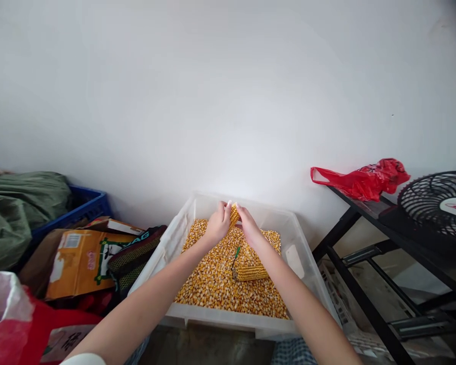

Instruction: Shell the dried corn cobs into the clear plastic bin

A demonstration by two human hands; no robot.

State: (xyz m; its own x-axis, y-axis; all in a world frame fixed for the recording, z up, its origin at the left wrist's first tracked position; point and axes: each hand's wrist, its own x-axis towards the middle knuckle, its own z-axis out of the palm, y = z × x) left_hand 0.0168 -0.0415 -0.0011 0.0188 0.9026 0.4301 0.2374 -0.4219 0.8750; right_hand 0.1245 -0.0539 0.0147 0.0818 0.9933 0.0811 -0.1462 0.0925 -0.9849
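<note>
Above a clear plastic bin (235, 310), my two hands hold a yellow corn cob (234, 216) between them. My left hand (219, 222) is closed round the cob's left side. On its right side, the fingers of my right hand (248, 226) press against it near the top. Loose corn kernels (209, 279) cover the bin's floor in a thick layer. A second corn cob (251, 272) lies on the kernels, partly behind my right forearm. Near it a thin tool with a green handle (237, 251) rests on the kernels; its dark shaft points down toward the cob.
Left of the bin are an orange cardboard box (79, 263), a black mesh bag (137, 258), a blue crate (87, 205) with green cloth, and a red bag (34, 324). On the right, a black table (395, 228) carries a red plastic bag (368, 180) and a fan (441, 203).
</note>
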